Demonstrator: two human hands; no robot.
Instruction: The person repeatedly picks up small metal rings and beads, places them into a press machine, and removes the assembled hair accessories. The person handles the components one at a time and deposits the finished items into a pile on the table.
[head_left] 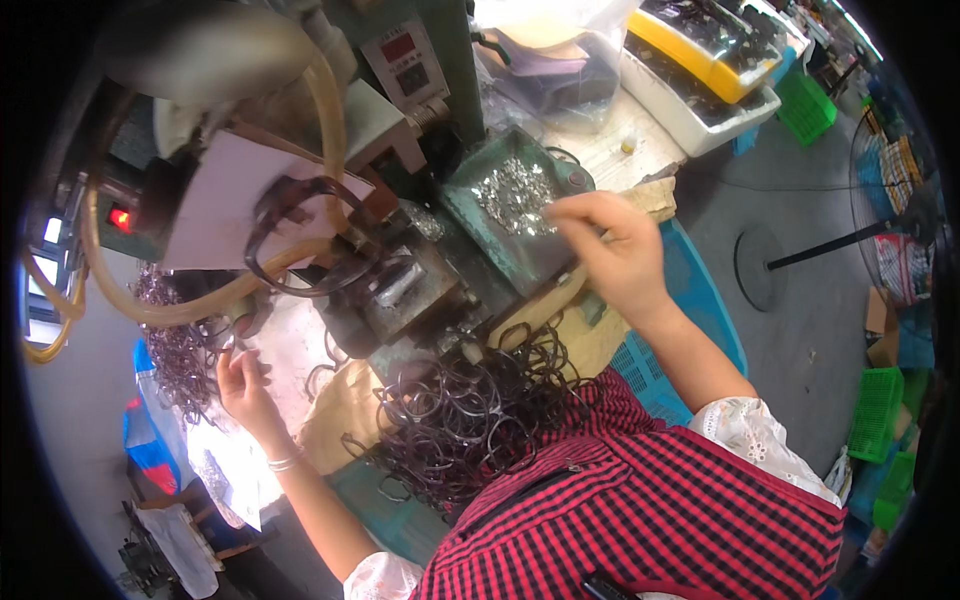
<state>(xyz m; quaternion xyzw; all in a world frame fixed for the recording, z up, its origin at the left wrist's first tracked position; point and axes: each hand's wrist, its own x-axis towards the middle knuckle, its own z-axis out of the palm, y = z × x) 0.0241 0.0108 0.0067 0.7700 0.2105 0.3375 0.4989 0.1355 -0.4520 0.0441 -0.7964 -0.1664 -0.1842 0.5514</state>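
My right hand (618,250) is over the right edge of a green metal tray (500,262) that holds a heap of small shiny metal pieces (515,193). Its thumb and fingers are pinched together; whatever is between them is too small to make out. My left hand (246,388) is raised at the left of the machine, fingers curled and closed near a hose end. What they hold, if anything, cannot be told. Between my arms, a tangled pile of dark glossy loops (465,415), resembling eyeglass rims, rests against my checked apron (640,490).
The bench machine has a metal block (400,285), a dark wheel-like ring (300,285) and a yellowish hose (150,315). Another dark pile (180,360) lies left. A blue basket (705,300) stands right, white and yellow bins (700,60) behind. A standing fan (830,245) is on the floor.
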